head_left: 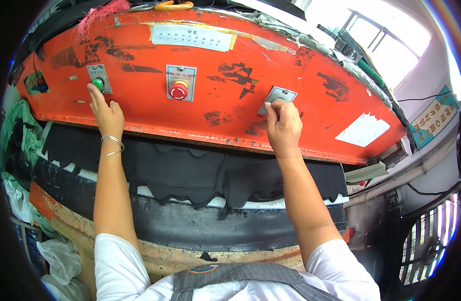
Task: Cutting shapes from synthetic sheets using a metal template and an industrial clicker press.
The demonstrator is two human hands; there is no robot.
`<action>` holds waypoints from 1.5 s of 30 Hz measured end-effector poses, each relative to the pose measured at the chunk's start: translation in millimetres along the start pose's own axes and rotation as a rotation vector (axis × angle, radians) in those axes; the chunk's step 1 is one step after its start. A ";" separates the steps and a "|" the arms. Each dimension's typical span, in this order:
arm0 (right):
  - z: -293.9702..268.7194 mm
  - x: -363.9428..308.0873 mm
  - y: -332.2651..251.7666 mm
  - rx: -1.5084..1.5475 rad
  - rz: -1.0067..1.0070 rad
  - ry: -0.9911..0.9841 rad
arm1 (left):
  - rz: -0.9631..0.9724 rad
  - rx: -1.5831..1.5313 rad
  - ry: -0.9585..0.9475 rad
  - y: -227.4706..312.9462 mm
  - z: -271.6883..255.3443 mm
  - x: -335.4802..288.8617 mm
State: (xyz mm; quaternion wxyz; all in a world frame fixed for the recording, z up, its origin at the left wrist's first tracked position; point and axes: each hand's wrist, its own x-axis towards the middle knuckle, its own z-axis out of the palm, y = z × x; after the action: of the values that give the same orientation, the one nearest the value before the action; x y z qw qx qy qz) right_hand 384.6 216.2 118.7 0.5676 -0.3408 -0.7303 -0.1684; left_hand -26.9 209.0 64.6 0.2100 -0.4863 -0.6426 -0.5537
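A red machine panel (140, 113) stretches across in front of me. My left hand (109, 116), with bangles on the wrist, has its fingers stretched up to a green push button (97, 83) on a metal plate at the panel's left. At the right, my right hand (284, 126) is curled into a fist against another metal plate (269, 95), hiding most of whatever control sits there. Between the two hands is a red mushroom-shaped stop button (179, 91), which neither touches. Below the panel lies black sheet material (178, 173) with wavy edges.
A dark bed (205, 226) with a worn front edge lies beneath my forearms. Plastic bags (60, 258) hang at the lower left. Pink stringy fibres (102, 15) and an orange ring-shaped handle (174, 6) rest on the panel's top. A pipe (391, 185) runs along the right wall.
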 end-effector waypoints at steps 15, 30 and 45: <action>-229.0 -173.5 -109.1 0.283 0.175 -1.257 | 0.069 -0.587 -1.403 220.7 -184.1 -281.4; -312.2 -232.3 -94.3 0.243 0.184 -1.152 | 0.091 -0.080 -1.011 323.3 -203.5 -349.1; -120.4 -125.4 166.7 -0.168 0.447 -1.032 | 0.176 -0.098 -0.783 228.6 63.2 -208.0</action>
State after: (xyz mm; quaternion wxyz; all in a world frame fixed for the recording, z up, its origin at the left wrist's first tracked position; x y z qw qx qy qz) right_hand 600.9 220.1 12.9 0.1298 -0.5693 -0.8071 0.0869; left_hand 277.4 165.6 -6.5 -0.0277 -0.7231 -0.6026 -0.3365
